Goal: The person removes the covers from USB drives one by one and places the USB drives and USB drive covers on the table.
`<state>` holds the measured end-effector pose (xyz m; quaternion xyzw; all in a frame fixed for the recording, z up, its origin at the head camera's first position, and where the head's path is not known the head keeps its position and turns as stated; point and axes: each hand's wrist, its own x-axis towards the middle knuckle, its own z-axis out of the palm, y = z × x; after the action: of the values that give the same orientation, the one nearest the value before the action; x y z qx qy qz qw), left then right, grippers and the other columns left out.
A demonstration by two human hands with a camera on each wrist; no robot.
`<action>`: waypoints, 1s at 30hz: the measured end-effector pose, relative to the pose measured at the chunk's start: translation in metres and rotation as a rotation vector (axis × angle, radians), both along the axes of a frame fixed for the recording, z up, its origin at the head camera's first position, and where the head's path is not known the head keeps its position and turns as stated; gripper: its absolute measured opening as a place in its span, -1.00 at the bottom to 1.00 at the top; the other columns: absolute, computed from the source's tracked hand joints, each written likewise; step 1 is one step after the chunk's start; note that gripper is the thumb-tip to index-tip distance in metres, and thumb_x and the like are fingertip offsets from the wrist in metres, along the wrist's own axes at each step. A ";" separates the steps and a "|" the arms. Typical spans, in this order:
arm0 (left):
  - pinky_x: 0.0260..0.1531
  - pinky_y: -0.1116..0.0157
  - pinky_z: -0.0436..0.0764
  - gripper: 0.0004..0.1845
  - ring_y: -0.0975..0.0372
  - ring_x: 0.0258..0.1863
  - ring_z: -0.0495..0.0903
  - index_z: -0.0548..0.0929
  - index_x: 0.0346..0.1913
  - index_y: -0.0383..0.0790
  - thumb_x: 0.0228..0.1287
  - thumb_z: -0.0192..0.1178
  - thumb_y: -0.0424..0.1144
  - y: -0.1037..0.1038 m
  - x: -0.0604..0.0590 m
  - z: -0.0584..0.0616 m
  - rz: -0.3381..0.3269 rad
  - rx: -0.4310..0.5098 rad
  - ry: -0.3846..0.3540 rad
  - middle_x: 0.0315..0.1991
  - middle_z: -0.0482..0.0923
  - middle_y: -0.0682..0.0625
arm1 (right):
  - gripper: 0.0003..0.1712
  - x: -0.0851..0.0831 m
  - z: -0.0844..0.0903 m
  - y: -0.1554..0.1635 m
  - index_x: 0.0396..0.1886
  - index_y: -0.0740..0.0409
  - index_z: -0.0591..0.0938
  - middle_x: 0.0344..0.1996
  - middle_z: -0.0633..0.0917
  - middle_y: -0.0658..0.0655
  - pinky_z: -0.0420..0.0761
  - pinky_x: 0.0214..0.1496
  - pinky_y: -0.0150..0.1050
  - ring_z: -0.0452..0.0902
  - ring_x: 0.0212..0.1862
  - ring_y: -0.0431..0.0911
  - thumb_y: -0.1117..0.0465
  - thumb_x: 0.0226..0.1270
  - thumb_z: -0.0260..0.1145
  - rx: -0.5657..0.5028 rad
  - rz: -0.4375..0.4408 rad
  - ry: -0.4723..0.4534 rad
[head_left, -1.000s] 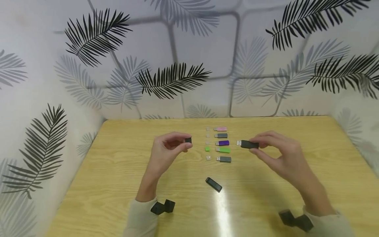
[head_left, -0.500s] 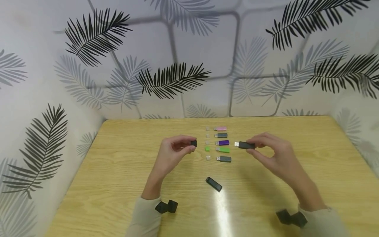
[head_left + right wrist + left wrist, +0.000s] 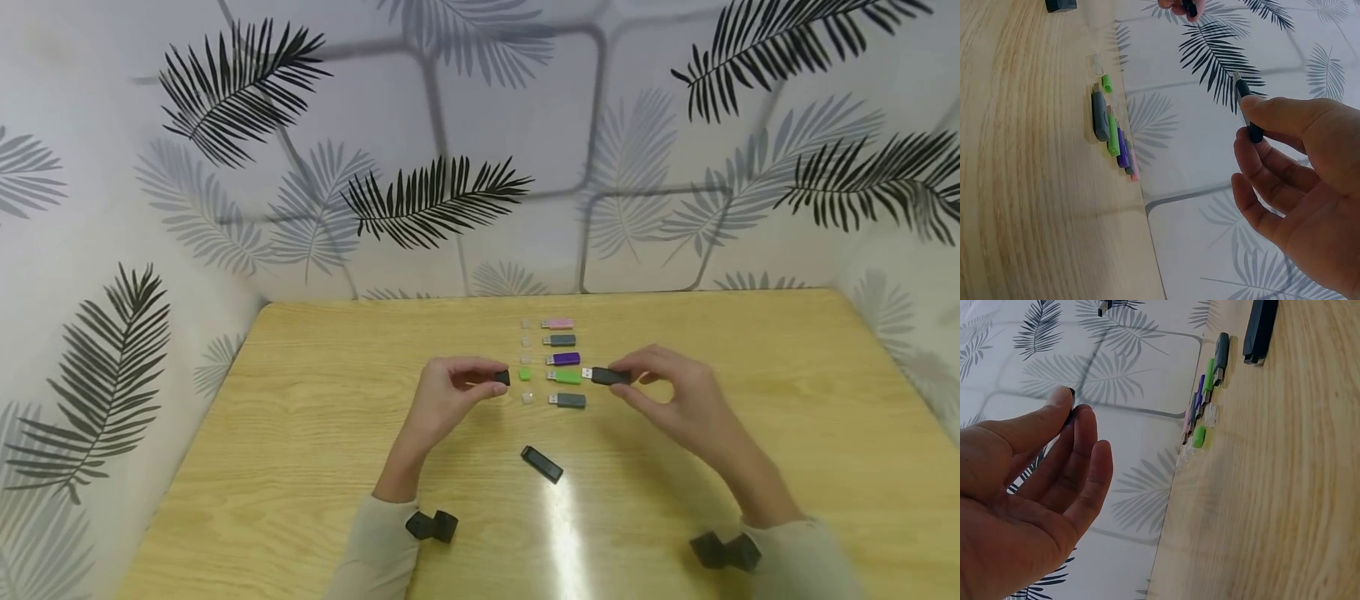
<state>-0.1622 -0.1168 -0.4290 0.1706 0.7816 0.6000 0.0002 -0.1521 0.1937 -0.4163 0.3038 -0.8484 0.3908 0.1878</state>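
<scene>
Between thumb and fingers, my left hand [image 3: 455, 398] pinches a small black cap [image 3: 502, 377], held above the table left of the row of caps. My right hand [image 3: 670, 390] pinches the rear end of a black USB stick [image 3: 609, 376], its bare metal plug [image 3: 587, 373] pointing left toward the cap. In the right wrist view the black stick [image 3: 1249, 109] shows between thumb and fingertips. In the left wrist view most of the black cap [image 3: 1072, 403] is hidden by the fingertips. Cap and stick are apart, with the column of USB sticks between and below them.
Uncapped USB sticks lie in a column: pink [image 3: 558, 324], grey [image 3: 559, 340], purple [image 3: 563, 359], green [image 3: 564, 377] and another grey [image 3: 567, 401]. Left of them lie clear caps [image 3: 527, 398] and a green cap [image 3: 525, 374]. A capped-looking black stick [image 3: 542, 464] lies nearer on the wooden table [image 3: 300, 433].
My left hand has moved right and slightly nearer with the black cap. My right hand has moved left and slightly nearer with the black USB stick, narrowing the gap. The things on the table stay put.
</scene>
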 end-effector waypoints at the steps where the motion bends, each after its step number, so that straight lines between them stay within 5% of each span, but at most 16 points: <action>1: -0.27 0.30 0.65 -0.78 0.19 -0.27 0.68 0.73 -0.14 -0.21 0.12 0.36 -0.30 -0.001 0.001 -0.001 0.006 -0.002 0.001 -0.22 0.70 -0.02 | -0.72 0.000 -0.002 -0.001 -0.21 0.10 0.70 -0.27 0.69 -0.07 0.64 -0.27 -0.29 0.57 -0.29 -0.24 0.34 0.03 0.49 -0.002 0.002 -0.007; 11: -0.25 0.29 0.65 -0.76 -0.01 -0.25 0.67 0.67 -0.10 -0.41 0.15 0.29 -0.45 0.002 0.017 0.006 0.002 -0.035 -0.068 -0.20 0.66 -0.24 | -0.76 0.009 -0.020 -0.011 -0.18 0.01 0.67 -0.26 0.67 -0.13 0.65 -0.23 -0.22 0.57 -0.24 -0.29 0.21 0.13 0.45 0.001 -0.011 -0.208; 18: -0.30 0.37 0.63 -0.78 0.22 -0.31 0.67 0.70 -0.11 -0.23 0.15 0.33 -0.34 0.007 0.012 -0.017 0.004 -0.156 -0.109 -0.25 0.70 -0.02 | -0.77 0.010 -0.033 -0.012 -0.19 0.03 0.67 -0.27 0.68 -0.11 0.65 -0.25 -0.25 0.58 -0.27 -0.23 0.24 0.12 0.45 0.000 -0.020 -0.307; 30: -0.40 0.39 0.56 -0.84 0.29 -0.40 0.56 0.75 -0.25 -0.13 0.06 0.41 -0.28 0.021 0.010 -0.025 0.034 -0.419 -0.068 -0.35 0.64 0.12 | -0.76 0.009 -0.046 -0.016 -0.22 0.08 0.67 -0.27 0.68 -0.05 0.64 -0.29 -0.34 0.60 -0.28 -0.17 0.31 0.08 0.46 0.058 -0.005 -0.405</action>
<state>-0.1523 -0.0956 -0.4544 0.1333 0.8915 0.4298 0.0521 -0.1426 0.1781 -0.4621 0.2221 -0.8803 0.4191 0.0054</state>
